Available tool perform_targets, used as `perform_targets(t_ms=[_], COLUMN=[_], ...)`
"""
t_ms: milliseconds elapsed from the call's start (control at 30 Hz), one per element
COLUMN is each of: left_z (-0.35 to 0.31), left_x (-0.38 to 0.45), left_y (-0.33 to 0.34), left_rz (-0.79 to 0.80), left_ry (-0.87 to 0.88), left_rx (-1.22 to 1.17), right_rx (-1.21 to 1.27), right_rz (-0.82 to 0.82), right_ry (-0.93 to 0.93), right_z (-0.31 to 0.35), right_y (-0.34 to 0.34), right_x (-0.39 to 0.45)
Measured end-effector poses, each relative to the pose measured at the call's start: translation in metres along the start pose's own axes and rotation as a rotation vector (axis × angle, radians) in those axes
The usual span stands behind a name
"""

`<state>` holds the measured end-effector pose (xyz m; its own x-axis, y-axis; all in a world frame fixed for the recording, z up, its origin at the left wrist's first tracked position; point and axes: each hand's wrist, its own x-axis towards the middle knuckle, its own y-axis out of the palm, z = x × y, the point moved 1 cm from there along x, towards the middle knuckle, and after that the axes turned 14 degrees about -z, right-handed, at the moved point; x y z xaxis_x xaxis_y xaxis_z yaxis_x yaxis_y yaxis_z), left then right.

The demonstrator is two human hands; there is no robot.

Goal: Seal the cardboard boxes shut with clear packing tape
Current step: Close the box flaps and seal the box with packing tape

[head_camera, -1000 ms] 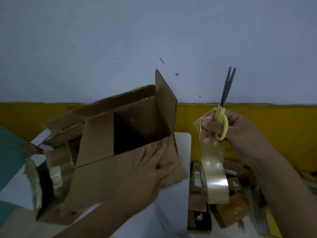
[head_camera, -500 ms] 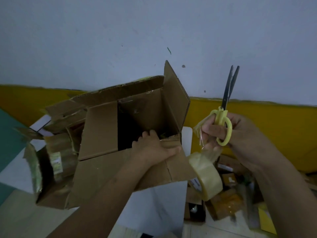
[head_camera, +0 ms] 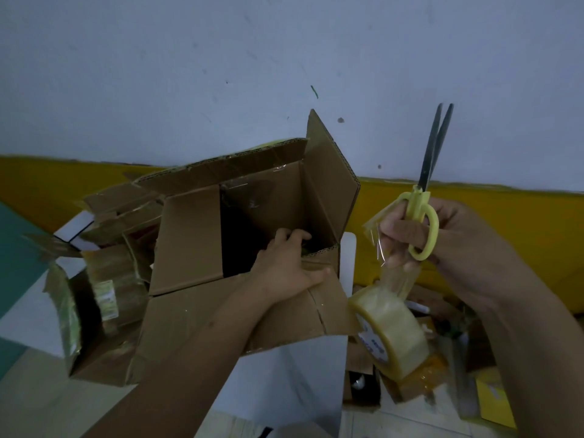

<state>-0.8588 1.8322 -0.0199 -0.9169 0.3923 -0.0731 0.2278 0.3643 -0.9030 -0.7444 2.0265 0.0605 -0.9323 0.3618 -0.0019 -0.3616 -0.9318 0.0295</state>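
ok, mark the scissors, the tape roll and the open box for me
scissors (head_camera: 425, 222): head view, on the yellow handle loop in the right hand.
tape roll (head_camera: 393, 330): head view, on the roll's outer wound face, hanging below the right hand.
open box (head_camera: 186, 238): head view, on the inner left flap.

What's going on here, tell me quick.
A person is getting ready to tape up an open cardboard box on a white table. The left hand grips the box's near edge; its flaps are still open. The right hand holds yellow-handled scissors, blades up, and pinches the tape end, so the clear tape roll dangles below. More taped boxes sit left.
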Motion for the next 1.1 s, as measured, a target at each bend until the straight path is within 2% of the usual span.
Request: perform_targets(t_ms=[100,233,300,333,400,500,633,700,800,967,1033,1100], left_z=[-0.006,-0.001,-0.001,-0.002,-0.004,-0.005,-0.008,0.001,0.024,0.040,0.046,0.043], left_x=[-0.032,-0.082,-0.083,-0.077,-0.058,-0.023,0.034,0.061,0.089,0.093,0.074,0.042], left_y=[-0.015,-0.019,-0.023,-0.030,-0.054,-0.095,-0.117,-0.114,-0.099,-0.049,-0.029,-0.017], left_rz=[0.071,0.231,0.155,0.085,0.034,0.164,0.303,0.317,0.224,-0.084,-0.356,-0.640], left_ry=[0.123,0.341,0.387,0.402,0.373,0.257,0.081,0.034,0.052,0.086,0.164,0.277], left_rx=[-0.045,0.270,0.350,0.312,0.153,-0.050,-0.008,-0.093,-0.202,0.027,0.032,-0.077], right_rx=[0.016,0.026,0.017,0.010,-0.009,-0.032,-0.048,-0.053,-0.039,0.000,-0.007,-0.009], right_rz=[0.015,-0.010,-0.021,-0.017,-0.010,-0.010,0.004,0.006,0.016,0.029,0.039,0.041], right_ry=[-0.004,-0.025,-0.040,-0.051,-0.067,-0.085,-0.093,-0.091,-0.085,-0.026,-0.019,-0.007], right_z=[0.006,0.014,0.018,0.021,0.025,0.028,0.030,0.028,0.025,0.016,0.011,0.006], right_y=[-0.001,-0.006,-0.006,-0.005,-0.003,-0.002,0.002,0.005,0.009,0.019,0.026,0.031], right_x=[-0.002,0.000,0.001,0.001,0.001,0.001,0.002,0.001,-0.001,-0.001,-0.001,0.001])
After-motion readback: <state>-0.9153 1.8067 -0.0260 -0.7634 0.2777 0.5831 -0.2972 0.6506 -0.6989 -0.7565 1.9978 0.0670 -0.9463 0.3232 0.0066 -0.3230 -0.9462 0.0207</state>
